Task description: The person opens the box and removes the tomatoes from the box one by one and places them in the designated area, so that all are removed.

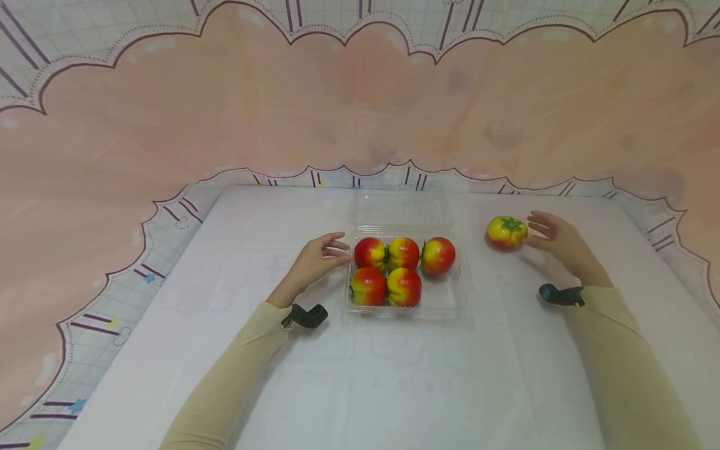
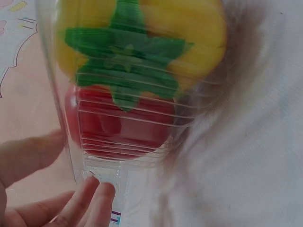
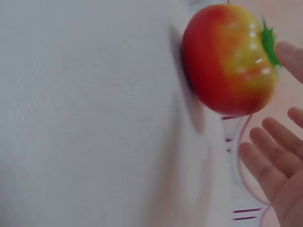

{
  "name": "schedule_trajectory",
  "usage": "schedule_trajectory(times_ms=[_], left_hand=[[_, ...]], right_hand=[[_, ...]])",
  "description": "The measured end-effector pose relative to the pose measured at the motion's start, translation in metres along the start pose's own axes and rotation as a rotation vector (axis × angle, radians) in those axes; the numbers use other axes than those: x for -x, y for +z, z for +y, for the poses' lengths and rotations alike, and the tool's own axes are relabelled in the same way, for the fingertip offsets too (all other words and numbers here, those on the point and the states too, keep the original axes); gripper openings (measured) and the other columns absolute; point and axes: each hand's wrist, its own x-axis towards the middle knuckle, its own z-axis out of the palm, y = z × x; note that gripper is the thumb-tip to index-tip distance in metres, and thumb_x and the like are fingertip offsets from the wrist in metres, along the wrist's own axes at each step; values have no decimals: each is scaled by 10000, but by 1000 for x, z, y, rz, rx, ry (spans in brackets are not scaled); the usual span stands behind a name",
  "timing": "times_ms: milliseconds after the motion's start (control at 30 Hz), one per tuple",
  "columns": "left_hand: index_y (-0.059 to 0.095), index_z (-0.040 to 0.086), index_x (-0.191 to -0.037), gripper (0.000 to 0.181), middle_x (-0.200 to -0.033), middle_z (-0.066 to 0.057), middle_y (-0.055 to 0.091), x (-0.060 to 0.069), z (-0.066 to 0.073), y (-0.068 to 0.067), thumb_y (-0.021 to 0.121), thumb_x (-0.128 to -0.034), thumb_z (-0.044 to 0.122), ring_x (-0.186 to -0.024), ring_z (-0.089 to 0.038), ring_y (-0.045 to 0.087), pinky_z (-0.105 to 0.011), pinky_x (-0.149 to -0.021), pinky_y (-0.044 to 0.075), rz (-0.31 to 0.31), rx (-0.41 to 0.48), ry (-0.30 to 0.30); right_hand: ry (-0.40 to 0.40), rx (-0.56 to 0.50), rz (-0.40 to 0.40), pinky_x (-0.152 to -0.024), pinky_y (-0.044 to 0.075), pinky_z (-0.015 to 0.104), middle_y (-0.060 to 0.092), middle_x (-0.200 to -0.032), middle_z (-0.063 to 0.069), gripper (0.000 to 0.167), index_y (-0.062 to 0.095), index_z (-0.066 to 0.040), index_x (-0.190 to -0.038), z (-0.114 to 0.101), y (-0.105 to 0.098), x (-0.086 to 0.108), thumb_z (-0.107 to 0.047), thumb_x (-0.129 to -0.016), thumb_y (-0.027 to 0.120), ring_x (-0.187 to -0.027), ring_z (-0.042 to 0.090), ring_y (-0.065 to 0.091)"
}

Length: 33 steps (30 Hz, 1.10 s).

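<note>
A clear plastic box holds several red-and-yellow toy tomatoes, two rows of them, with a vacant spot at the front right. By its left side is my left hand, fingers loosely extended. In the left wrist view the fingertips are at the box's edge; whether they touch it I cannot tell. A loose tomato lies on the table to the right of the box, green leaf top showing. My right hand is spread beside that tomato, thumb close to its leaves in the right wrist view, not gripping it.
The box's clear lid is folded back behind it. A white sheet covers the table, with faint lettering in it. Dark wrist cameras sit on both sleeves. A patterned peach cloth hangs behind the table.
</note>
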Motion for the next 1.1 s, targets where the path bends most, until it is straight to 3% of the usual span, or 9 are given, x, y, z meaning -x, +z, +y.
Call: schedule_trajectory(times_ms=[133, 333, 533, 633, 733, 867, 967, 1100], left_hand=[[447, 13, -1372, 541, -1267, -206, 585, 0, 1, 1, 645, -880, 122, -1137, -334, 591, -423, -997, 484, 36, 34, -9], [454, -26, -1356, 517, -1329, -213, 539, -1, 4, 5, 630, -888, 105, -1178, -332, 572, -401, -996, 478, 82, 51, 8], [443, -29, -1365, 555, -1408, -200, 470, -2, 5, 8, 654, -872, 111, -1261, -310, 512, -376, -1006, 456, 85, 30, 52], [431, -37, -1370, 564, -1413, -212, 459, -2, 5, 8, 651, -873, 112, -1274, -316, 497, -380, -1013, 448, 69, 7, 84], [406, -38, -1387, 587, -1428, -214, 437, -2, 4, 9, 649, -874, 112, -1291, -321, 476, -390, -1028, 434, 36, 5, 95], [353, -25, -1422, 628, -1468, -196, 388, -2, 2, 10, 642, -880, 107, -1339, -311, 418, -399, -1067, 393, -11, 36, 76], [311, -26, -1440, 651, -1496, -185, 345, -2, 0, 10, 631, -885, 91, -1375, -301, 367, -407, -1098, 356, -33, 76, 65], [279, -34, -1449, 667, -1513, -185, 314, -1, 0, 10, 622, -885, 59, -1392, -295, 338, -409, -1117, 327, -46, 144, 56]], right_hand=[[-10, 68, 47, -1078, 306, 560, 197, -1538, 238, 757, 140, -55, -1499, -9, -4, 6, -247, -925, 593, -1381, 443, 257], [-96, 116, 153, -1053, 322, 475, 276, -1514, 226, 706, 214, -57, -1485, -32, -5, 20, -238, -920, 598, -1363, 417, 304], [-193, 151, 191, -1005, 349, 120, 374, -1472, 191, 603, 322, -91, -1448, -60, 3, 28, -202, -922, 595, -1329, 376, 369], [-244, 151, 173, -939, 346, 11, 425, -1435, 192, 559, 369, -82, -1421, -72, 10, 31, -190, -921, 595, -1293, 371, 415], [-269, 166, 134, -999, 412, 162, 452, -1417, 186, 550, 388, -92, -1413, -86, 18, 32, -225, -922, 596, -1272, 368, 451], [-304, 165, 71, -1029, 393, 505, 460, -1410, 186, 542, 408, -72, -1399, -102, 27, 33, -223, -916, 603, -1264, 391, 462], [-336, 161, 28, -1004, 400, 554, 471, -1400, 187, 516, 434, -54, -1378, -113, 34, 35, -173, -909, 610, -1255, 405, 469], [-376, 176, -40, -1002, 414, 519, 478, -1395, 178, 485, 455, -49, -1357, -127, 43, 35, -129, -904, 609, -1261, 389, 472]])
